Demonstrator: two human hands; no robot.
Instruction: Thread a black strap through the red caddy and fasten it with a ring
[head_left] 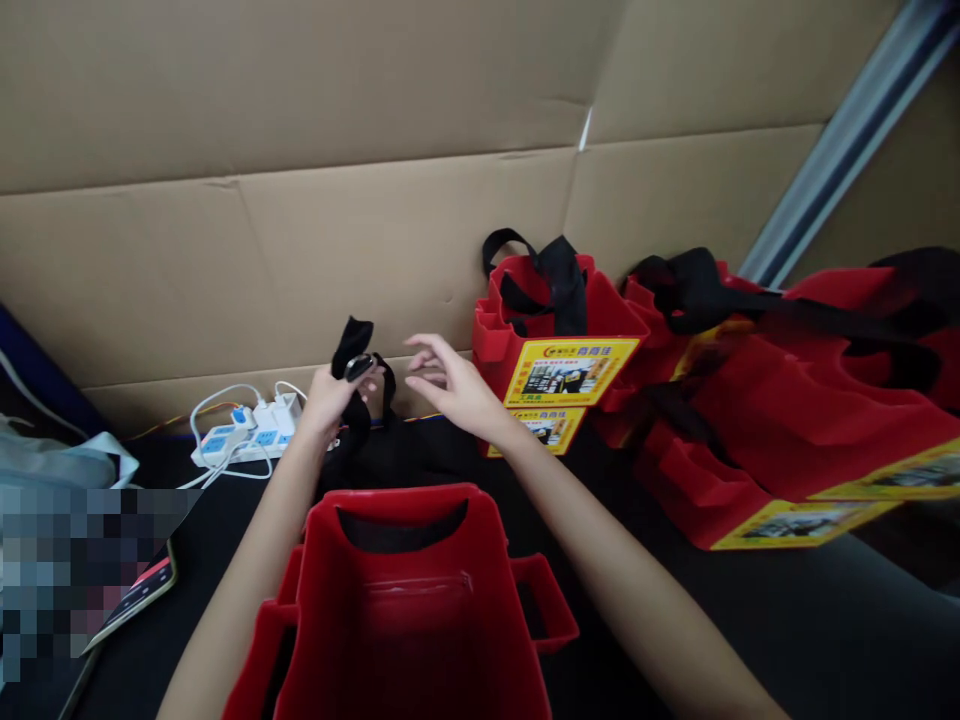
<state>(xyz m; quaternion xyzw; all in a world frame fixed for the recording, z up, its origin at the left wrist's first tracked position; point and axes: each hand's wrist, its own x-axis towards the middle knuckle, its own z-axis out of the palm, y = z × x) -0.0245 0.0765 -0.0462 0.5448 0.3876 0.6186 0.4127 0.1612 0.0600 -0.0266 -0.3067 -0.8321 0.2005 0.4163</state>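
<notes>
My left hand (337, 397) is closed around a black strap (351, 345) that carries a dark, shiny buckle (359, 367). The strap's ends hang below the fingers, just beyond a red plastic tool box (405, 615). To the right of the strap, my right hand (442, 380) is held in the air with its fingers apart and nothing in them. Open side up, the red box sits between my forearms; it has a curved cut-out in its far wall and open loops on its sides. Its inside looks bare where I can see it.
Stacked red boxes (611, 300) with black straps and yellow labels stand right of my right hand, and more red boxes (810, 420) lie farther right. A white power strip (255, 440) with plugs and cables is at left, near a phone (142, 590). Cardboard (360, 250) walls the back.
</notes>
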